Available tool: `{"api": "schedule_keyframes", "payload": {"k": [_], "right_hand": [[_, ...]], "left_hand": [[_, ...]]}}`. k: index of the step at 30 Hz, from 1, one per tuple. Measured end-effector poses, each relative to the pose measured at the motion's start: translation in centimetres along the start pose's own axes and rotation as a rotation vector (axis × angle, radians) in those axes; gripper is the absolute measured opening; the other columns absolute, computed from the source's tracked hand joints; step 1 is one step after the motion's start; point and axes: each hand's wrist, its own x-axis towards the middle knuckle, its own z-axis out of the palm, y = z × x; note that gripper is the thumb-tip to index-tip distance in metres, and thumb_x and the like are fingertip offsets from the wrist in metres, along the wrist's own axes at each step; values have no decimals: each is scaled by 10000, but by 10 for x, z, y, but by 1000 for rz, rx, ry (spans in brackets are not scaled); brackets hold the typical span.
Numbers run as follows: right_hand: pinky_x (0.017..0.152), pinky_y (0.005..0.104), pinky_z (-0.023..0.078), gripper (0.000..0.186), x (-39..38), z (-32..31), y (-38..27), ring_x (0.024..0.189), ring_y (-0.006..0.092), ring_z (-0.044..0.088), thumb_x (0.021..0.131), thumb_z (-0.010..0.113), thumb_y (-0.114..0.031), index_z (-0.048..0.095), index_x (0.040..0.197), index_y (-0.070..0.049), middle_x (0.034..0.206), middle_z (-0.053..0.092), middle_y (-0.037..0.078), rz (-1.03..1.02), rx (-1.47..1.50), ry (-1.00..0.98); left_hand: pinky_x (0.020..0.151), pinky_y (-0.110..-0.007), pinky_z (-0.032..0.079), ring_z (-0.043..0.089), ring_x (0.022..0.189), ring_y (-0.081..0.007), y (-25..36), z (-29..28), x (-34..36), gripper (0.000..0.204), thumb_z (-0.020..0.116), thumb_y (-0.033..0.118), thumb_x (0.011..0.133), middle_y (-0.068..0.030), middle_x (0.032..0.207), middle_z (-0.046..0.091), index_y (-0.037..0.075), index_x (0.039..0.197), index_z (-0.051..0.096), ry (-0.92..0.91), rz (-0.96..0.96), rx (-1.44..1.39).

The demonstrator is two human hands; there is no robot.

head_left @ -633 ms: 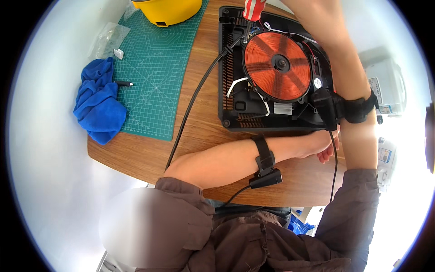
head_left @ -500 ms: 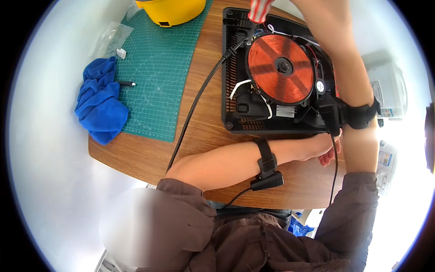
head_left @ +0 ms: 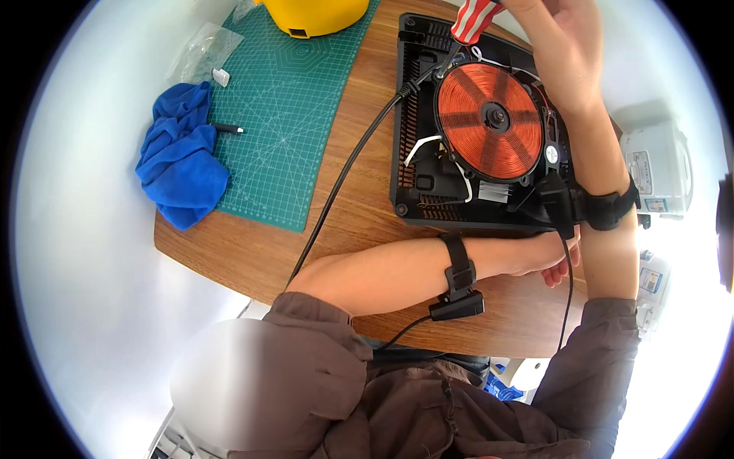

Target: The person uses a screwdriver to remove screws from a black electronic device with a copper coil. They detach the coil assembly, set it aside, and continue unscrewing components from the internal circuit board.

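An opened induction cooker base (head_left: pixel 409 191), black with a round copper coil (head_left: pixel 489 122), lies on the table. At its far edge my right hand (head_left: pixel 569 53) is closed on the red-and-white striped handle of a screwdriver (head_left: pixel 475 21). The metal shaft slants down to the coil's far left side, by the power cord's entry; its tip is hard to make out. The top edge of the picture cuts off my right fingertips. My left hand (head_left: pixel 552 256) rests against the near right edge of the base, fingers apart and loosely bent, partly hidden by the right wrist's strap device.
A black power cord (head_left: pixel 334 191) runs from the base toward me. Left lie a green cutting mat (head_left: pixel 279 164), a blue cloth (head_left: pixel 182 164), a clear plastic bag (head_left: pixel 205 52) and a yellow container (head_left: pixel 317 15). Clear plastic boxes (head_left: pixel 656 164) stand at the right.
The view has shifted, so the table's things sit further right. My right hand has turned slightly with the screwdriver, showing more of its shaft. My left hand stays at the base's edge.
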Motion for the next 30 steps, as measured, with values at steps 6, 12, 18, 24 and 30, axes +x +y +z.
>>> {"api": "schedule_keyframes", "payload": {"k": [6, 12, 18, 24, 30], "right_hand": [[853, 274, 568, 296, 3, 4, -4, 1028, 123, 647, 1019, 613, -53, 561, 1304, 4, 1107, 686, 102, 39, -9, 104], [836, 276, 576, 324, 4, 1, -35, 969, 145, 671, 997, 641, -37, 586, 1312, 15, 1100, 688, 104, 222, -24, -42], [763, 327, 610, 380, 2, -14, -60, 809, 201, 718, 968, 637, 36, 577, 1342, 69, 985, 703, 119, 343, 44, -147], [783, 319, 587, 355, 3, -23, -75, 823, 183, 720, 959, 633, 21, 601, 1310, 66, 948, 726, 116, 327, -153, -171], [748, 313, 576, 346, 1, -11, -72, 784, 161, 716, 951, 638, -1, 626, 1295, 39, 926, 728, 105, 246, -225, -154]], "left_hand": [[599, -354, 573, 627, 618, -198, 3, -1, -6, 642, 235, 535, 1081, -99, 752, 553, 5, 944, 570, 1, -23, 5], [617, -366, 552, 590, 608, -170, 6, 4, -12, 556, 271, 466, 1098, -70, 704, 554, 40, 912, 577, 64, -59, 104], [784, -511, 544, 677, 841, -434, 75, 26, -97, 392, 489, 296, 1030, -235, 842, 679, -39, 907, 651, -92, 224, 1409], [729, -473, 499, 654, 837, -376, 173, 14, -204, 289, 640, 318, 973, -175, 842, 660, 34, 926, 622, 289, 318, 1628], [702, -437, 515, 661, 816, -338, 152, -73, -252, 319, 663, 310, 972, -151, 903, 666, 12, 918, 563, 1078, 109, 1915]]}}
